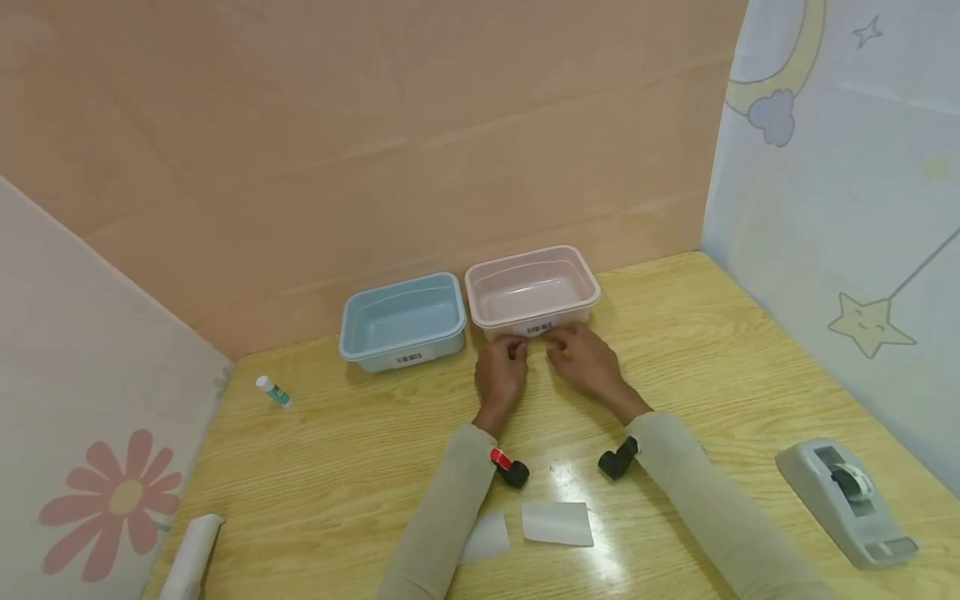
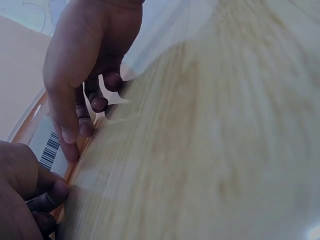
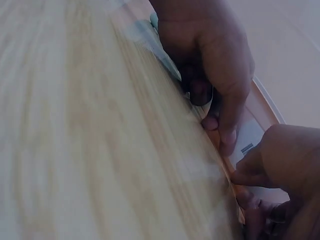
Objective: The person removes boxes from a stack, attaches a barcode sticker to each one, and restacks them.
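Observation:
A pink plastic container (image 1: 579, 314) stands near the back wall, with a white barcode label (image 1: 539, 328) on its front side. My left hand (image 1: 501, 371) is at the label's left end, its fingertips touching the front of the container low down. At the right end is my right hand (image 1: 585, 360), its index finger extended against the label and the others loosely bent. Up close in the left wrist view, the barcode label (image 2: 49, 150) shows between both hands. The fingers partly cover its ends. Left of the pink container sits a blue container (image 1: 405, 321) bearing a similar barcode label (image 1: 408, 359).
A glue stick (image 1: 273, 391) lies at the left. Two white paper pieces, one a rectangle (image 1: 557, 523) and one partly under the left sleeve (image 1: 486, 537), lie near the front. A grey tape dispenser (image 1: 847, 504) is at right, a white rolled item (image 1: 191, 557) at front left.

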Tool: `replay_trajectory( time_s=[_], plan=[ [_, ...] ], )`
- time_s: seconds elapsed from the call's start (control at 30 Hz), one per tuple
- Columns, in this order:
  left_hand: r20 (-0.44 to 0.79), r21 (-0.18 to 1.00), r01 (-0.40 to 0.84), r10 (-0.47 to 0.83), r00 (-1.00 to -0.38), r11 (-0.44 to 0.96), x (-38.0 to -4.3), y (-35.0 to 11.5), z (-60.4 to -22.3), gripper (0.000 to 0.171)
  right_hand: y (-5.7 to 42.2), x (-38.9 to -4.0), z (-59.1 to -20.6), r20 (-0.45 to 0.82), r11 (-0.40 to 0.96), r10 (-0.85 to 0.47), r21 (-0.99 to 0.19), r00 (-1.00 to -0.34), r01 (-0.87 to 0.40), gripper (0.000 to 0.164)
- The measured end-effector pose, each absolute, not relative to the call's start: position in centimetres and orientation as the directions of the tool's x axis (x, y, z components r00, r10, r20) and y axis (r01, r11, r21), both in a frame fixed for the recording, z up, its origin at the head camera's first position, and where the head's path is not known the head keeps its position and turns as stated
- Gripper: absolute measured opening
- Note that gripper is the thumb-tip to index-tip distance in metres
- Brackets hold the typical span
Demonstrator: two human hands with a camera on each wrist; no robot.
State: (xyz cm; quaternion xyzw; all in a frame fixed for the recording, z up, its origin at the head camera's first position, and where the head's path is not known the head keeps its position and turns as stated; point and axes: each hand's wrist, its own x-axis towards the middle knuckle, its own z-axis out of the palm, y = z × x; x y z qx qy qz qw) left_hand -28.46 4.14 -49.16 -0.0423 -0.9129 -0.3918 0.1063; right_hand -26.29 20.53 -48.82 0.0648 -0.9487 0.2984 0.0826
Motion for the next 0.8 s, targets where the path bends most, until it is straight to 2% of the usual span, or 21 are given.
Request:
replay_trajectory(
  time_s=[0.23, 0.57, 0.8],
  plan=[
    [0.233, 0.683, 0.189, 0.035, -0.972, 0.705, -28.21, 4.16, -48.88, 0.013, 19.51, -26.08, -48.83, 0.178, 0.876, -0.069, -0.461, -0.982, -0.145, 0.035],
    [0.225, 0.698, 0.173, 0.016, -0.974, 0.695, -28.15, 3.99, -49.46, 0.011, 19.62, -25.99, -48.64, 0.18, 0.835, -0.02, -0.538, -0.983, -0.115, 0.036],
    [0.273, 0.733, 0.236, 0.042, -0.961, 0.638, -28.14, 3.72, -49.65, 0.014, 19.99, -26.08, -48.5, 0.229, 0.798, -0.114, -0.558, -0.967, -0.226, 0.037]
  ],
)
